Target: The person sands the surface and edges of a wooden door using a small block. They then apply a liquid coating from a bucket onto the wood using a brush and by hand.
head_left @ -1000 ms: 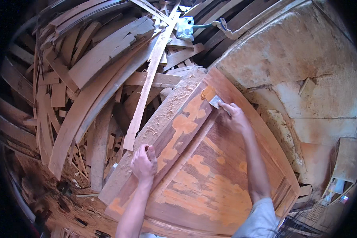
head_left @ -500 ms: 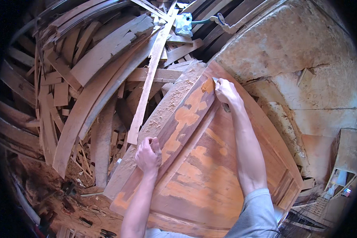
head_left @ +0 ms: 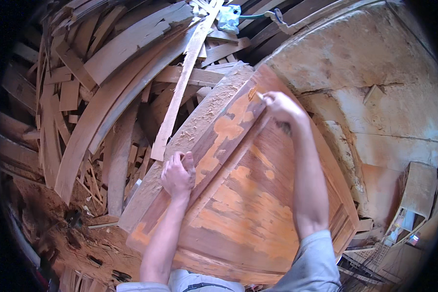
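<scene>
A reddish-brown wooden panel door (head_left: 277,170) lies in front of me, with orange filler (head_left: 227,127) smeared in patches on its frame and middle panel. My right hand (head_left: 283,107) is closed round a putty knife (head_left: 260,96) near the door's far corner. The blade points left toward a fresh dab of filler; its handle end shows below the palm, and the hand is slightly blurred. Above the door's left edge, my left hand (head_left: 178,174) has its fingers curled in with the thumb up. What it holds, if anything, I cannot make out.
Beneath the door's left edge runs a board covered in shavings (head_left: 194,127). Offcuts and curved planks (head_left: 126,56) are heaped at the left, with a long thin strip (head_left: 182,90) leaning across. A dusty slab (head_left: 355,53) lies far right; a plastic bag (head_left: 228,18) sits at the top.
My right hand has shifted slightly, and the putty knife's blade has tilted further left over the filler. My left hand stays curled in nearly the same place. The whole view has shifted a little.
</scene>
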Motion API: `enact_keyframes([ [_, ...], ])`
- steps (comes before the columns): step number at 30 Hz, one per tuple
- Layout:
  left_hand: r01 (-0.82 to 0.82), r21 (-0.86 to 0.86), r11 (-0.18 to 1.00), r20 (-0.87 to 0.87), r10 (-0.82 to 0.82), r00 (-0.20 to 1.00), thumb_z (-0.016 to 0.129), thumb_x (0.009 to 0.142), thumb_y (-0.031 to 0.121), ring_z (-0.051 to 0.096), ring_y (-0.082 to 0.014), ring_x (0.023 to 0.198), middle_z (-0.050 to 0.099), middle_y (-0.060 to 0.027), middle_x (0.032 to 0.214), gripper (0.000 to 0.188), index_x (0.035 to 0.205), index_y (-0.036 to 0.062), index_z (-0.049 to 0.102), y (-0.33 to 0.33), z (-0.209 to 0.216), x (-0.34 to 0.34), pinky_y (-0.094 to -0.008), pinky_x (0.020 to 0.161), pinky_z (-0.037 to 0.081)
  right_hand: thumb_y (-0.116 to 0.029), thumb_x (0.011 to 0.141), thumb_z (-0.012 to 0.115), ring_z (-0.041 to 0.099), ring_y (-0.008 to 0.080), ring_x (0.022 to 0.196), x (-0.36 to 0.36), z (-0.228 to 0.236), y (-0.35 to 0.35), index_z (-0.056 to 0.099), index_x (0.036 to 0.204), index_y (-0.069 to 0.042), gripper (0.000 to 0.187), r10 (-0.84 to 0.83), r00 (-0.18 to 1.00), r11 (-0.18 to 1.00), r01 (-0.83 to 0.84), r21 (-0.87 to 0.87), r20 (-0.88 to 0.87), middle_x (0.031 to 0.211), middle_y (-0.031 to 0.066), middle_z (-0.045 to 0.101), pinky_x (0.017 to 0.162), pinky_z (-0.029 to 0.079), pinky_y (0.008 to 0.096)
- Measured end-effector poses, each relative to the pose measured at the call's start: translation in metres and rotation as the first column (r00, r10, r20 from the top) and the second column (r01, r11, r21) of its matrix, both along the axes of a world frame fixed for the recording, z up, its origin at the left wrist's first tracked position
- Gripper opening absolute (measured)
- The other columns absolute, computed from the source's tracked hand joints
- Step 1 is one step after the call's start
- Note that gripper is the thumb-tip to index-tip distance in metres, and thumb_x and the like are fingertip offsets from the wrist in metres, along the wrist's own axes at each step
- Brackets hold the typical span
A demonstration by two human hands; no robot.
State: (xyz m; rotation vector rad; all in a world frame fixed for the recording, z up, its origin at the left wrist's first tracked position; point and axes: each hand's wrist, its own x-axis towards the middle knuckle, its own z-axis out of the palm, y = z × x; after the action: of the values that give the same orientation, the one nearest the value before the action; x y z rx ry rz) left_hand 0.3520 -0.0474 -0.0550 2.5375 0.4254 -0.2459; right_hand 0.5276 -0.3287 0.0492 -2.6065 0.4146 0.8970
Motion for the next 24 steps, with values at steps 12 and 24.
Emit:
enact_keyframes([
  [12, -0.003, -0.005, 1.0, -0.021, 0.002, 1.0, 0.044, 0.099, 0.055, 0.066, -0.0339, 0.089, 0.07, -0.0134, 0.094, 0.051, 0.095, 0.008, 0.065, 0.001, -0.002, -0.001, -0.0466, 0.078, 0.051, -0.022, 0.094, 0.05, 0.073, 0.027, 0.075, 0.054, -0.04, 0.008, 0.073, 0.096, 0.0, 0.032, 0.087, 0.975, 0.988, -0.11, -0.106, -0.202, 0.089, 0.0192, 0.073, 0.062, 0.056, 0.0418],
  [24, 0.005, 0.015, 1.0, 0.022, -0.005, 1.0, 0.044, 0.099, 0.054, 0.066, -0.0347, 0.087, 0.07, -0.0148, 0.092, 0.053, 0.092, 0.0064, 0.065, -0.003, 0.001, 0.004, -0.0471, 0.077, 0.051, -0.03, 0.105, 0.049, 0.052, 0.0088, 0.052, -0.094, 0.005, -0.011, 0.052, 0.141, -0.009, 0.042, -0.434, 0.877, 0.854, 0.328, 0.405, 0.206, 0.07, 0.0006, 0.051, 0.049, 0.047, 0.0294],
])
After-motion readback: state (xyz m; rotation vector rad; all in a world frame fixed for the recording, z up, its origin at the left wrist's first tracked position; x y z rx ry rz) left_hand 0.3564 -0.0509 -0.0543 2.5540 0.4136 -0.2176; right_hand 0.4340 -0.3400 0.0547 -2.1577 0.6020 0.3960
